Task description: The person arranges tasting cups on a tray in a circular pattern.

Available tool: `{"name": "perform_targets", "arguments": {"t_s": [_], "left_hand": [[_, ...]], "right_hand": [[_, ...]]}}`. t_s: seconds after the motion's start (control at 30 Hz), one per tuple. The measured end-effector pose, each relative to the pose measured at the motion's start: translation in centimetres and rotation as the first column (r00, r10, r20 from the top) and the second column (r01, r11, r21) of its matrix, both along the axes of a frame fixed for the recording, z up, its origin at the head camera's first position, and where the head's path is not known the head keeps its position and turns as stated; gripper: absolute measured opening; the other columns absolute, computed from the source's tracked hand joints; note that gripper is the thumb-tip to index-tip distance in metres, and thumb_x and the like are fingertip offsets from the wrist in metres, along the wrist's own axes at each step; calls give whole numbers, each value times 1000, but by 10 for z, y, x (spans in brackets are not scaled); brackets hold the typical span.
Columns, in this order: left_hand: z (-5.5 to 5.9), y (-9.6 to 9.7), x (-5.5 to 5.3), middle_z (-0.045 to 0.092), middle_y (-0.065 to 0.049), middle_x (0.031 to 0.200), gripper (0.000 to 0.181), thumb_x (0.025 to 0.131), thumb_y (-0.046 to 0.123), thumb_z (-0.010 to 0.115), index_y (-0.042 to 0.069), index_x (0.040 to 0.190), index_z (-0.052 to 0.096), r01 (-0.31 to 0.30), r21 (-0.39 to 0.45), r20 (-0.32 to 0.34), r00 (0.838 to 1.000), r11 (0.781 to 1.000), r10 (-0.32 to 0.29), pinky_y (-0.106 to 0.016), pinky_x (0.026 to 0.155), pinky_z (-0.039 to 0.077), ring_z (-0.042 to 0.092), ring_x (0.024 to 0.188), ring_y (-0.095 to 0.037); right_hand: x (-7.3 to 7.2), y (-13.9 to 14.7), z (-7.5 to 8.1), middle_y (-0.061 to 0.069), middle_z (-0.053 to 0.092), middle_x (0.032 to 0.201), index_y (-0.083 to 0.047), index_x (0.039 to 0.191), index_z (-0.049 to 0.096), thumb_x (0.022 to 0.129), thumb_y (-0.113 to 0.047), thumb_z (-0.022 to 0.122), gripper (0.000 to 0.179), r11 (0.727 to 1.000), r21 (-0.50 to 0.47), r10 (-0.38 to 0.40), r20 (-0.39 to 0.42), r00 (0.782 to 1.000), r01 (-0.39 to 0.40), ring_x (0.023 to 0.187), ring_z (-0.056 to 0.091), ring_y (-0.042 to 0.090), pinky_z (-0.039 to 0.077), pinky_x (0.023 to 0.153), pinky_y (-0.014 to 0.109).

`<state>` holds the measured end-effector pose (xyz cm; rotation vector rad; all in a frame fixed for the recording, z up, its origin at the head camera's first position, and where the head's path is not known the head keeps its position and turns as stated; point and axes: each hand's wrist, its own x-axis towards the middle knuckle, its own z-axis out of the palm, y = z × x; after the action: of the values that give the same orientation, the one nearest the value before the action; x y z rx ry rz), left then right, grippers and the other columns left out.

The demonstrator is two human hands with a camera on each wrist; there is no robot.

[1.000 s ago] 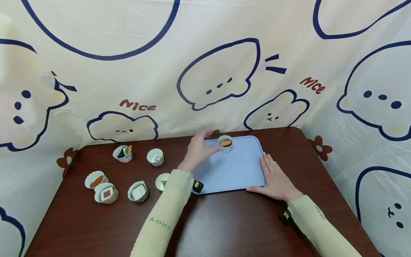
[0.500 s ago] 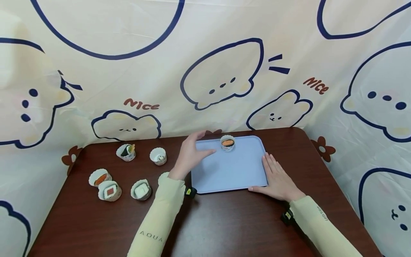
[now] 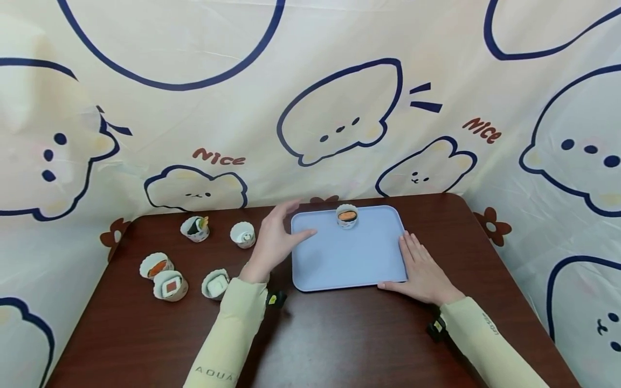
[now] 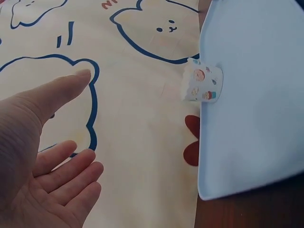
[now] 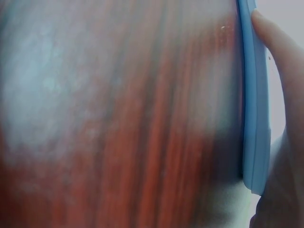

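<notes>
A light blue tray [image 3: 339, 261] lies on the table. On its far part stands a white paper cup [image 3: 347, 216] holding an orange-topped sushi piece; the left wrist view shows the printed side of this paper cup [image 4: 204, 84]. My left hand [image 3: 271, 240] is raised beside the tray's left edge, thumb and fingers spread with nothing between them. Along the tray's right edge rests my right hand [image 3: 423, 276], fingers straight and thumb at the front right corner. In the right wrist view the thumb [image 5: 275, 40] touches the rim of the tray [image 5: 256, 118].
Several cups stand left of the tray: one with a wrapped roll [image 3: 195, 229], a cup with a small white piece [image 3: 242, 235], an orange-filled cup [image 3: 156, 265], a red-centred cup [image 3: 171, 285] and a white-topped cup [image 3: 215, 283]. A printed curtain [image 3: 315, 183] backs the table.
My left hand has let go of the orange-topped cup on the tray and moved left, away from it. The right hand stays at the tray's edge. The view has shifted slightly.
</notes>
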<state>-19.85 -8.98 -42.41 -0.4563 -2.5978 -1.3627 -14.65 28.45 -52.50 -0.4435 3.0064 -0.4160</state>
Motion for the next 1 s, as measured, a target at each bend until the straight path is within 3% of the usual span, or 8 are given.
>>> {"name": "perform_targets", "arguments": {"t_s": [0.5, 0.73, 1.0], "left_hand": [[-6, -40, 21, 56, -8, 142, 75, 82, 34, 88, 9, 144, 54, -52, -26, 42, 998, 998, 53, -50, 105, 44, 51, 129, -26], [-10, -51, 30, 57, -10, 141, 75, 82, 32, 88, 6, 144, 54, -76, -43, 37, 996, 996, 77, -49, 106, 44, 52, 130, -27], [-17, -62, 42, 57, -12, 141, 75, 80, 27, 90, 5, 142, 55, -85, -28, 77, 993, 996, 87, -50, 105, 46, 54, 128, -31]], "right_hand": [[-1, 2, 1, 21, 1, 168, 3, 161, 8, 77, -88, 55, 132, 1000, 14, -6, 0, 1000, 6, 153, 1, 37, 10, 121, 54], [-1, 2, 0, 21, 1, 168, 3, 161, 8, 78, -87, 56, 132, 1000, 8, -5, -4, 1000, 5, 153, 1, 37, 10, 121, 55], [0, 1, -1, 21, 3, 168, 3, 161, 10, 77, -87, 57, 131, 1000, 3, -8, -2, 1000, 8, 153, 2, 38, 11, 120, 56]]}}
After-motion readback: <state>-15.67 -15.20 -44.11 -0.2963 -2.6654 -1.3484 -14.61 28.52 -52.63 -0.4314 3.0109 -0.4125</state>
